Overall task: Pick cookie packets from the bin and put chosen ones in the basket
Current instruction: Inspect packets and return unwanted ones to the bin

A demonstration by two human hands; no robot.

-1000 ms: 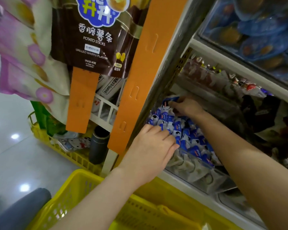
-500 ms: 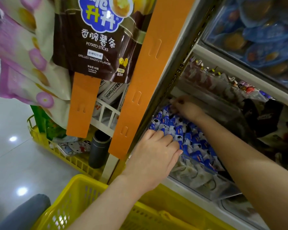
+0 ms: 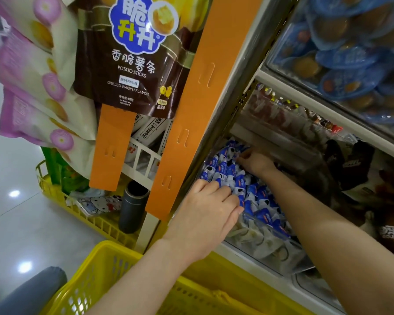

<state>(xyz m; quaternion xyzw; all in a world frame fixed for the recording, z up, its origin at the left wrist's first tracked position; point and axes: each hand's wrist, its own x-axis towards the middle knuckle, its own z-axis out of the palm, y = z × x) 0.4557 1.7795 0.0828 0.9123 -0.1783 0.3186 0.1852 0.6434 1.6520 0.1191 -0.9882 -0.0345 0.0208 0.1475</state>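
Observation:
Small blue-and-white cookie packets [image 3: 223, 171] fill a clear plastic bin [image 3: 273, 248] on a low shelf. My left hand [image 3: 208, 215] lies palm down on the near end of the pile, its fingertips bent into the packets; whether it grips one is hidden. My right hand [image 3: 256, 163] reaches across to the far end of the bin, fingers pinched on a packet there. The yellow plastic basket [image 3: 96, 271] sits below my left forearm at the bottom of the view.
An orange hanging strip [image 3: 191, 123] and a metal shelf post stand just left of the bin. Potato stick bags [image 3: 134, 64] hang above. A second yellow basket [image 3: 62, 201] with a dark flask [image 3: 132, 205] stands on the floor. Dark snack packets [image 3: 350, 164] fill the shelf to the right.
My right hand has drawn slightly back towards me over the far packets. My left hand has stayed on the near end of the pile.

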